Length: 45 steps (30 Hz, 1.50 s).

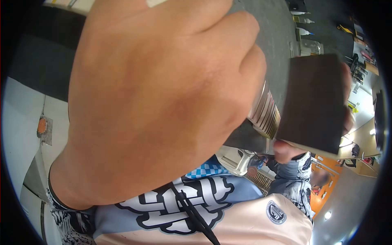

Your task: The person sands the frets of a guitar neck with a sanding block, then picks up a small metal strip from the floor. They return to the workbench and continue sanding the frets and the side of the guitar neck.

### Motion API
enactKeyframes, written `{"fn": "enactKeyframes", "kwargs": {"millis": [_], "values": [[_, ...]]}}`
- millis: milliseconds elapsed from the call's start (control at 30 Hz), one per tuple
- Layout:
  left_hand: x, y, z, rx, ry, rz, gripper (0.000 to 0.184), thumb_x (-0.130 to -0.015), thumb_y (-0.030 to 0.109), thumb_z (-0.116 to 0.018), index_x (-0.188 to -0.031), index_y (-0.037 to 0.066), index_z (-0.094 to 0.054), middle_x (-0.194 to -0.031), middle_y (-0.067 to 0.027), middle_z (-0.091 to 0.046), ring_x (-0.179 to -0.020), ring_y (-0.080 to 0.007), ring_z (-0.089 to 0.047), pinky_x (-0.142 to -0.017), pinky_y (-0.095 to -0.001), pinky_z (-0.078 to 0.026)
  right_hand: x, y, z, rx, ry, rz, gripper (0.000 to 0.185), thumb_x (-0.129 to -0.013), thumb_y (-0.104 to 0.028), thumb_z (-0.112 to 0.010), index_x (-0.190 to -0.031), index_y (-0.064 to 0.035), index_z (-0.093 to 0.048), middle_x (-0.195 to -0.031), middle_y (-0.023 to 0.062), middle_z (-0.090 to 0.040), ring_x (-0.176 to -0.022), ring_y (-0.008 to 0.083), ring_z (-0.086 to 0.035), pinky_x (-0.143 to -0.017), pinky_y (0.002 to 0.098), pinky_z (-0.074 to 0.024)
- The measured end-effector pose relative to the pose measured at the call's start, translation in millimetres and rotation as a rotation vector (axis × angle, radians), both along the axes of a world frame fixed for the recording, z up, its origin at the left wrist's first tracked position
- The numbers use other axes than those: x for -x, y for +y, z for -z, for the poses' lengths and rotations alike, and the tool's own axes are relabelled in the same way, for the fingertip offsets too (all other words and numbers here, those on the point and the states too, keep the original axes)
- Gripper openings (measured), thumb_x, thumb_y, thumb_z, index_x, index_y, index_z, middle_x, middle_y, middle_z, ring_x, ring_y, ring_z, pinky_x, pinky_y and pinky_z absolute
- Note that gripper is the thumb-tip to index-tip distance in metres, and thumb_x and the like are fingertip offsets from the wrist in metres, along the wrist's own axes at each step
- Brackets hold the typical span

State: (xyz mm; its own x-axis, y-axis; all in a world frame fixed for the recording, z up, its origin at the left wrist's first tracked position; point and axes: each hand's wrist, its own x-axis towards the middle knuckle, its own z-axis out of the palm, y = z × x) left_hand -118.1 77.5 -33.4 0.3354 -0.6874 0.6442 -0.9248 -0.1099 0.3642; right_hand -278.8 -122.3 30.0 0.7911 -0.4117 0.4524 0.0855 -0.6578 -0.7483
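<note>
Dark block (313,106) sits clamped in my right hand (287,151), seemingly unfinished; left hand (167,98) curls (grip I can't tell), slatted stack (267,116) beside its fingers.

Dark brown block (312,104), blue-and-white checked cloth (210,169), black-and-white patterned sleeve (296,194), peach-and-grey-blue shirt (245,216), orange panel (318,201)

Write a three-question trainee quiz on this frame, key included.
1. True or false: the left hand is seen from its back, not its palm.

2. Fill in: in the image, the row of thin plates shows ____ the left hand and the dark rectangular plate.

3. Multiple choice: what does the right hand hold?
A) a screwdriver
B) the dark rectangular plate
C) a nozzle bottle

Key: 1 true; 2 between; 3 B.
</note>
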Motion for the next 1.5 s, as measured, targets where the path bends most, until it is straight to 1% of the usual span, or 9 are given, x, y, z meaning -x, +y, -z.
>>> {"fn": "enactKeyframes", "kwargs": {"millis": [233,333,400,567,633,667,800,1267,1500], "values": [[2,2,-4,-0.002,-0.004,-0.010,0.062,-0.051,0.033,-0.088,-0.108,0.015,-0.074,-0.105,-0.0020,-0.067,-0.110,-0.0232,-0.064,-0.106,-0.0502,-0.041,4,14,-8,-0.355,0.026,0.056,0.118,-0.063,-0.043,-0.091,-0.158,-0.0107,-0.030,-0.147,0.0219,-0.049,-0.127,0.0331,-0.058,-0.103,0.0447,-0.0531],[1,2,-4,-0.006,-0.009,-0.012,0.062,-0.051,0.034,-0.088,-0.108,0.015,-0.074,-0.105,-0.0020,-0.067,-0.110,-0.0233,-0.064,-0.106,-0.0502,-0.041,10,10,-1,-0.289,0.028,-0.003,0.103,-0.066,-0.037,-0.084,-0.153,-0.0039,-0.039,-0.144,0.0242,-0.049,-0.123,0.0330,-0.059,-0.101,0.0438,-0.0536],[-2,4,4,-0.006,-0.002,-0.013,0.062,-0.051,0.034,-0.088,-0.109,0.015,-0.074,-0.105,-0.0020,-0.067,-0.110,-0.0233,-0.064,-0.106,-0.0501,-0.041,5,7,12,-0.101,0.003,-0.073,0.098,-0.069,-0.039,-0.081,-0.152,-0.0029,-0.042,-0.143,0.0255,-0.049,-0.121,0.0334,-0.060,-0.099,0.0438,-0.0543],[2,4,5,-0.008,-0.003,-0.007,0.062,-0.052,0.034,-0.088,-0.109,0.015,-0.074,-0.106,-0.0020,-0.067,-0.110,-0.0234,-0.064,-0.106,-0.0500,-0.040,-23,-1,18,0.717,-0.110,-0.266,0.099,-0.077,-0.059,-0.077,-0.154,-0.0091,-0.039,-0.143,0.0276,-0.050,-0.119,0.0359,-0.063,-0.095,0.0454,-0.0568],[1,6,7,-0.003,-0.008,-0.016,0.062,-0.052,0.034,-0.088,-0.109,0.015,-0.074,-0.106,-0.0020,-0.067,-0.110,-0.0235,-0.064,-0.106,-0.0500,-0.040,-29,7,27,0.741,-0.163,-0.329,0.097,-0.077,-0.056,-0.080,-0.152,-0.0086,-0.041,-0.141,0.0285,-0.052,-0.111,0.0346,-0.063,-0.090,0.0429,-0.0565],[0,6,7,-0.003,-0.009,-0.017,0.062,-0.052,0.034,-0.088,-0.109,0.015,-0.074,-0.106,-0.0021,-0.067,-0.111,-0.0235,-0.064,-0.106,-0.0500,-0.040,-30,12,34,0.592,-0.189,-0.344,0.094,-0.075,-0.049,-0.083,-0.149,-0.0069,-0.043,-0.138,0.0289,-0.053,-0.104,0.0328,-0.064,-0.085,0.0401,-0.0557],[4,6,7,0.004,-0.002,-0.002,0.063,-0.052,0.034,-0.088,-0.110,0.015,-0.074,-0.106,-0.0021,-0.067,-0.111,-0.0236,-0.063,-0.106,-0.0499,-0.040,-29,4,13,0.772,-0.083,-0.341,0.094,-0.076,-0.049,-0.082,-0.150,-0.0071,-0.041,-0.138,0.0286,-0.054,-0.109,0.0338,-0.063,-0.090,0.0423,-0.0547],[4,5,4,0.011,0.018,-0.009,0.064,-0.052,0.034,-0.089,-0.111,0.015,-0.074,-0.107,-0.0022,-0.067,-0.111,-0.0239,-0.063,-0.107,-0.0496,-0.040,-22,1,0,0.857,0.032,-0.361,0.093,-0.081,-0.051,-0.077,-0.153,-0.0081,-0.037,-0.138,0.0276,-0.056,-0.127,0.0371,-0.059,-0.107,0.0504,-0.0512],[5,5,2,0.019,0.016,-0.010,0.064,-0.052,0.034,-0.089,-0.112,0.015,-0.073,-0.107,-0.0022,-0.067,-0.112,-0.0240,-0.063,-0.107,-0.0494,-0.039,-19,6,0,0.761,0.125,-0.217,0.092,-0.078,-0.046,-0.079,-0.153,-0.0130,-0.038,-0.148,0.0320,-0.046,-0.134,0.0413,-0.053,-0.107,0.0527,-0.0499]]}}
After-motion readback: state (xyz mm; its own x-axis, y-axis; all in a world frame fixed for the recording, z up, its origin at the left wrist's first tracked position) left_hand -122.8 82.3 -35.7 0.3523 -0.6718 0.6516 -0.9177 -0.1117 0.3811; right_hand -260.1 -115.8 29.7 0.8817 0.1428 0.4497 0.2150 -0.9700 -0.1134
